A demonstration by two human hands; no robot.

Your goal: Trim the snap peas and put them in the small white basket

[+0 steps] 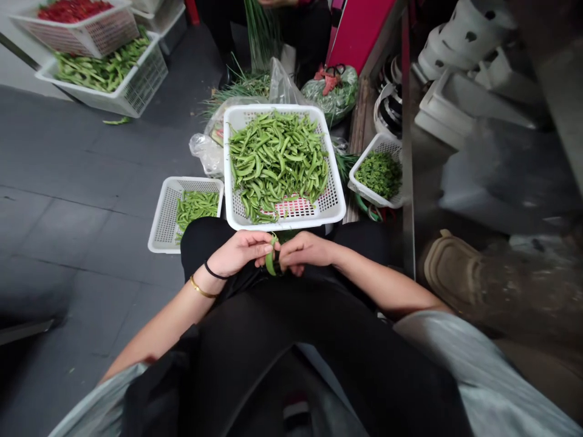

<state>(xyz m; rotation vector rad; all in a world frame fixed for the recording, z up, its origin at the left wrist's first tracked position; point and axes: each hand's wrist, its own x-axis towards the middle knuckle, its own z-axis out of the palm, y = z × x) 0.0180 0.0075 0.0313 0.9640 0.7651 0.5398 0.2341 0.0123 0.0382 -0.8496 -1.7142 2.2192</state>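
Observation:
Over my lap, my left hand (243, 250) is closed on a green pea pod (270, 261), pinching it near its upper end between thumb and fingers. My right hand (310, 250) meets it from the other side, its fingers pinched together at the pod; their exact grip on it is partly hidden. Just beyond both hands, a large white slotted basket (334, 209) rests by my knees, heaped with green pea pods (277, 158). On the floor to the left, a smaller white basket (163, 212) contains more green pods (197, 205).
A basket of leafy greens (379, 173) stands right, beside a metal shelf with white containers (455, 103). Plastic bags (207, 152) and long green stalks (243, 85) lie behind the large basket, before another person. Stacked vegetable baskets (136, 85) stand far left.

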